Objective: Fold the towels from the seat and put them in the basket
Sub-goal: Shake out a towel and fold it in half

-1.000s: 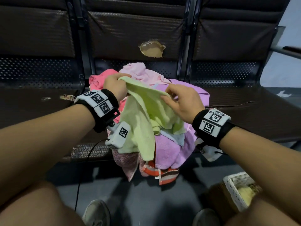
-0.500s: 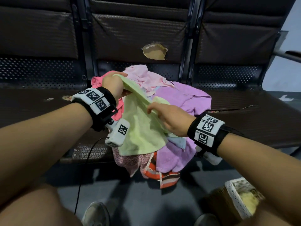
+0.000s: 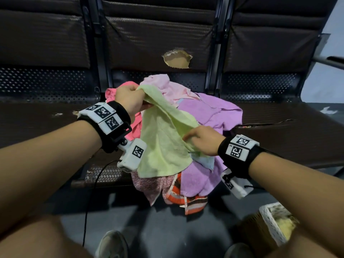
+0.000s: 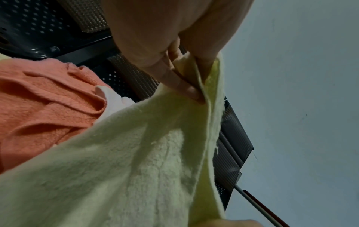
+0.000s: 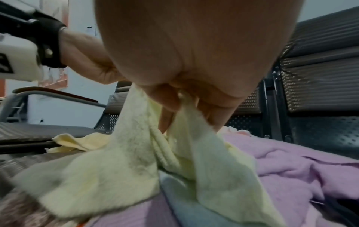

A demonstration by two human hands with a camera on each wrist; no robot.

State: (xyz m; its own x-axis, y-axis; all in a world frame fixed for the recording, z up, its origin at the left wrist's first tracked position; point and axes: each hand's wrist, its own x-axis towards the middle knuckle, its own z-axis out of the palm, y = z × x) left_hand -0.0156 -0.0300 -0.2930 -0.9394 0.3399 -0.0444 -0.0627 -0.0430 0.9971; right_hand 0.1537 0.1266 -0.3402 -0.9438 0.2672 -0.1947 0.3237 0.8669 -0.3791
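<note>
The person's left hand [image 3: 130, 98] pinches one corner of a pale yellow-green terry towel [image 3: 163, 138], holding it raised above a heap of towels on the dark brown perforated metal bench [image 3: 290, 135]. In the left wrist view the fingers [image 4: 180, 83] are curled tight, with the towel's hemmed edge clamped between thumb and fingertips. The right hand [image 3: 202, 141] grips the same towel lower down along its edge, just above the heap; the right wrist view shows its fingers [image 5: 169, 107] bunched into the cloth, with folds gathered between them. Between the two hands the edge runs in a slanting line, and the rest of the towel hangs down over the bench's front.

Under and behind it lie a lilac towel [image 3: 214, 110], a light pink towel [image 3: 163, 84], a coral pink towel [image 3: 119, 90], a small pale blue cloth [image 3: 206, 162], a speckled mauve towel [image 3: 150, 185] and an orange striped cloth [image 3: 188, 198], the last two drooping over the front edge.

A white woven basket [image 3: 270, 226] stands on the grey floor at the lower right, near the person's right knee, with something yellowish inside. The middle backrest has a torn hole [image 3: 176, 59] showing tan padding.
</note>
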